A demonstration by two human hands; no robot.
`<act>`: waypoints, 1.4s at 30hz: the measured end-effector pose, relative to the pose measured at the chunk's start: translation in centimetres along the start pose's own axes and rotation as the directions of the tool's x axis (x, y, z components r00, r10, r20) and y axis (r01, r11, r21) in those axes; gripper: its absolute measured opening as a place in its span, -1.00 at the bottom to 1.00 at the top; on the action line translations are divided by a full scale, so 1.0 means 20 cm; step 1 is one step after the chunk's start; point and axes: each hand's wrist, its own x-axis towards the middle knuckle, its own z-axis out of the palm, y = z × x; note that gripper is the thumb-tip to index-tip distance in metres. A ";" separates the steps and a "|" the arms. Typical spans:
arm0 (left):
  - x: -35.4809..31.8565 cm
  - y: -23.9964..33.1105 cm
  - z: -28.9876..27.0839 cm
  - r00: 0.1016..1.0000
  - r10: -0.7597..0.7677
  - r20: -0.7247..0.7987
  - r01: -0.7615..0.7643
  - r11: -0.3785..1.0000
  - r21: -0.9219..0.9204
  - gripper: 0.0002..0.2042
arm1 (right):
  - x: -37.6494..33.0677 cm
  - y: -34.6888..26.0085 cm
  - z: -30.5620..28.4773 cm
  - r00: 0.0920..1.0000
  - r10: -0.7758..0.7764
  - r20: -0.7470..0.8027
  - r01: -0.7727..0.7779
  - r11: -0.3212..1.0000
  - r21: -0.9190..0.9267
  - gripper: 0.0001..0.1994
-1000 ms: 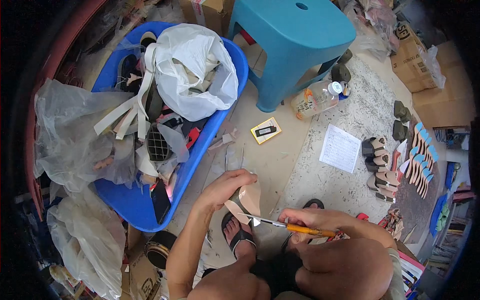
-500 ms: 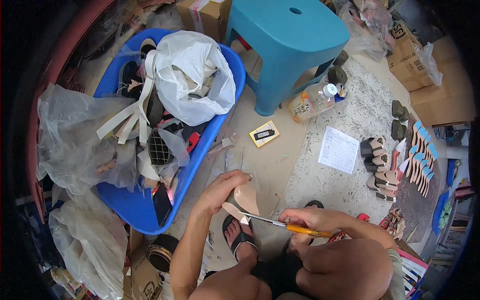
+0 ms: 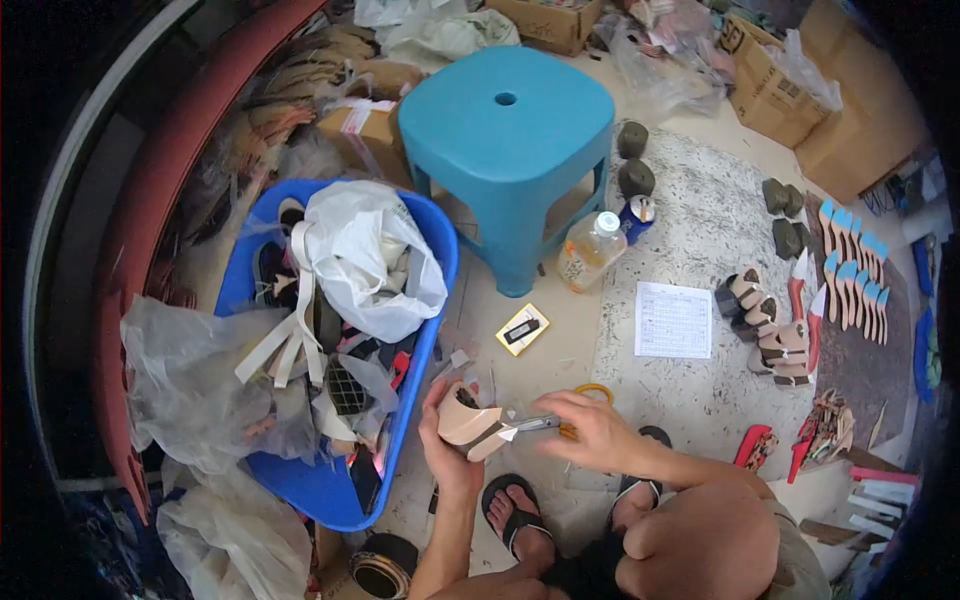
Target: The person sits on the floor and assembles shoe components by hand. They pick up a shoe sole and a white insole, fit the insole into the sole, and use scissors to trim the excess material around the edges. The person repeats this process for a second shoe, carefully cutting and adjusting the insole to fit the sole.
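Note:
In my left hand (image 3: 446,455) is a curved shoe piece (image 3: 464,424), covered in glossy beige, with a dark hollow at its top end. My fingers wrap its left side and underside. A pair of scissors (image 3: 536,424) with yellow-orange handles is in my right hand (image 3: 598,432), which closes around its middle. Part of a yellow handle loop shows beyond my fingers. The blades point left and meet the shoe piece's right edge, where a small white flap or scrap shows. Whether the blades are apart I cannot tell.
A blue tub (image 3: 352,512) of scraps and plastic bags stands left. Ahead are a teal stool (image 3: 510,120), a bottle (image 3: 592,255), a blue can (image 3: 637,215) and a small yellow box (image 3: 522,329). Right lie a paper sheet (image 3: 674,320), beige-covered pieces (image 3: 782,345) and blue-tipped strips (image 3: 850,285).
My view has shifted, showing more of the far floor. The shoe piece has turned, its hollow now upward. My right hand has moved from the handles toward the scissors' middle; the blades stay at the piece.

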 end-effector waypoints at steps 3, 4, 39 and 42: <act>-0.01 -0.03 0.07 0.994 0.102 -0.029 -0.100 0.994 0.040 -0.52 | 0.09 -0.13 0.00 0.997 0.068 0.019 -0.071 0.969 0.236 -0.71; -0.02 -0.03 0.08 0.988 0.148 -0.036 -0.146 0.988 0.053 -0.53 | 0.09 -0.11 0.01 0.990 0.143 0.017 -0.140 0.922 0.361 -0.71; -0.12 -0.07 0.79 0.877 0.360 0.318 -0.477 0.571 0.668 -0.55 | -0.04 -0.02 -0.50 0.941 0.139 -0.309 0.168 0.599 0.783 -0.51; -0.08 -0.08 0.68 0.886 0.279 0.369 -0.458 0.418 0.785 -0.59 | 0.05 0.19 -0.40 0.953 0.289 -0.089 -0.032 0.388 0.921 -0.59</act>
